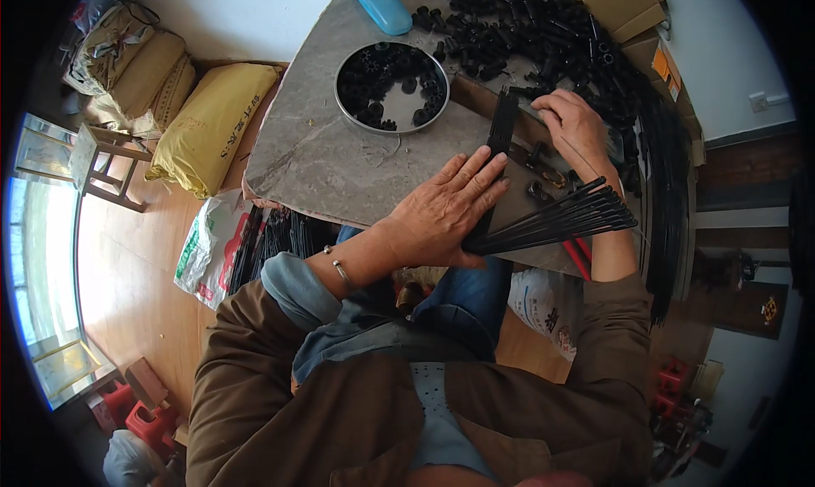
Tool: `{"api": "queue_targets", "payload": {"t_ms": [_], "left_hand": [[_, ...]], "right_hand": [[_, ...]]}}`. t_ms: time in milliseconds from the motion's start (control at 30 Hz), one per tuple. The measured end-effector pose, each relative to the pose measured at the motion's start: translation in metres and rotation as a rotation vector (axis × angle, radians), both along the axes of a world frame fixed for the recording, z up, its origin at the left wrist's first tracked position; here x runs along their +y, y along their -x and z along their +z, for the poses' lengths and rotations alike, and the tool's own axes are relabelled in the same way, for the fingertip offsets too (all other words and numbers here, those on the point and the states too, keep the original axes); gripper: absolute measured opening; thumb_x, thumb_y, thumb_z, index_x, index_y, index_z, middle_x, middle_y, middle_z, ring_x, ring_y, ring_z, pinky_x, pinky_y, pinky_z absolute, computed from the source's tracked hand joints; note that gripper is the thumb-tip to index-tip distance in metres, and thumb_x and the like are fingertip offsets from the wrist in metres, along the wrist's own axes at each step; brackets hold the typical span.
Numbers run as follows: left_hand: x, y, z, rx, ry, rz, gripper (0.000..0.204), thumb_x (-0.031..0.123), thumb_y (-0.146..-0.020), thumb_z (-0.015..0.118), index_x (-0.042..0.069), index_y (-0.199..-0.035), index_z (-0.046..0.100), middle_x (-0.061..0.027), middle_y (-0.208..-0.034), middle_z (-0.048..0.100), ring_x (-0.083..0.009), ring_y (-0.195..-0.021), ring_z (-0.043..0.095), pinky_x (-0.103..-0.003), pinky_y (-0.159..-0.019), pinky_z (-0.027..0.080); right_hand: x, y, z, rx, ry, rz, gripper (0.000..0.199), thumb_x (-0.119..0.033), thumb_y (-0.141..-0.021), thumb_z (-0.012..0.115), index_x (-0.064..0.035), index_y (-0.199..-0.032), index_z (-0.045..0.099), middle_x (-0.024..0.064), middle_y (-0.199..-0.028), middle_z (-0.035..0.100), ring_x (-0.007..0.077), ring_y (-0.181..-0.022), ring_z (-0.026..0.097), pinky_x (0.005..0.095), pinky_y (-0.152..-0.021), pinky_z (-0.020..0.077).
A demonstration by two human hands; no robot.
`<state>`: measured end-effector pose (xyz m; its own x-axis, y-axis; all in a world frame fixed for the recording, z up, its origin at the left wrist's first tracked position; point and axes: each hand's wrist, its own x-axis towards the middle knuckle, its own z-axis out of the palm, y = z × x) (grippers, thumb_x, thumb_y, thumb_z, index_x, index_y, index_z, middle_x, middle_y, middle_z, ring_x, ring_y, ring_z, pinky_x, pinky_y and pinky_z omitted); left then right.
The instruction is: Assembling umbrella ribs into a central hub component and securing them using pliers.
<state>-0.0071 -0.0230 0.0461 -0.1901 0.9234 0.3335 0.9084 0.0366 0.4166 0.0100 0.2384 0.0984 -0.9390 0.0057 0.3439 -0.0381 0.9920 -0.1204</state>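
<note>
The left hand (446, 211) lies palm down near the front edge of the grey tabletop (323, 156), fingers stretched out flat and together, pressing on a bundle of thin black rods (556, 219) whose free ends fan out to the right past the wrist of the other arm. Part of the same bundle shows beyond the fingertips, running up toward the far side of the tabletop. The right hand (577, 130) rests further back and to the right, fingers curled down over the edge of a heap of small black plastic parts (526, 28); whether it pinches one of them cannot be told. A round metal tray (346, 105) holding more black parts sits to the left of the hands, well apart from them, and a light blue case (382, 5) lies beyond it. A long sheaf of black rods (666, 190) runs along the right edge of the tabletop. Red-handled pliers (577, 256) poke out just under the fanned rods. Yellow sacks (208, 126) lean on the wooden floor to the left.
</note>
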Motion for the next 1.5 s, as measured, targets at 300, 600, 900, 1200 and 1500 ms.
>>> {"api": "queue_targets", "payload": {"t_ms": [300, 600, 900, 1200, 1500], "left_hand": [[-0.001, 0.000, -0.001, 0.001, -0.017, 0.002, 0.103, 0.056, -0.061, 0.076, -0.002, -0.138, 0.039, -0.0223, -0.151, 0.023, -0.0367, -0.142, 0.018, -0.044, -0.115, 0.019], [-0.003, -0.002, -0.001, -0.005, -0.031, 0.007, 0.102, 0.054, -0.062, 0.077, -0.002, -0.138, 0.039, -0.0223, -0.151, 0.023, -0.0364, -0.142, 0.018, -0.044, -0.115, 0.019], [-0.010, -0.008, 0.000, 0.021, 0.019, -0.020, 0.104, 0.057, -0.063, 0.076, -0.003, -0.139, 0.038, -0.0216, -0.152, 0.020, -0.0356, -0.143, 0.016, -0.044, -0.116, 0.016], [-0.011, -0.010, 0.004, 0.043, 0.019, -0.017, 0.103, 0.057, -0.061, 0.076, -0.001, -0.138, 0.040, -0.0213, -0.150, 0.025, -0.0350, -0.142, 0.020, -0.044, -0.115, 0.019], [-0.010, -0.009, 0.005, 0.018, 0.055, -0.038, 0.106, 0.057, -0.063, 0.075, -0.002, -0.141, 0.034, -0.0216, -0.153, 0.019, -0.0359, -0.143, 0.015, -0.044, -0.117, 0.015]], "right_hand": [[-0.009, 0.026, -0.008, -0.059, 0.181, -0.009, 0.012, -0.009, -0.080, 0.065, -0.0050, -0.091, 0.062, 0.0063, -0.087, 0.065, 0.0250, -0.080, 0.063, 0.0346, -0.070, 0.0499], [0.066, -0.024, 0.005, 0.057, 0.074, -0.437, 0.014, -0.020, -0.083, 0.064, -0.0096, -0.092, 0.067, 0.0089, -0.093, 0.065, 0.0289, -0.085, 0.063, 0.0360, -0.074, 0.0485], [0.081, -0.051, 0.009, -0.052, 0.012, -0.518, 0.013, -0.021, -0.080, 0.066, -0.0100, -0.087, 0.066, 0.0043, -0.088, 0.062, 0.0261, -0.082, 0.061, 0.0368, -0.072, 0.0464], [0.026, -0.027, 0.000, 0.066, 0.361, -0.150, 0.013, -0.016, -0.086, 0.061, -0.0089, -0.095, 0.067, 0.0100, -0.091, 0.067, 0.0276, -0.084, 0.065, 0.0328, -0.075, 0.0500], [-0.003, -0.010, 0.000, -0.139, 0.183, -0.136, 0.016, -0.015, -0.086, 0.057, -0.0120, -0.096, 0.070, 0.0058, -0.093, 0.065, 0.0270, -0.087, 0.063, 0.0369, -0.076, 0.0492]]}}
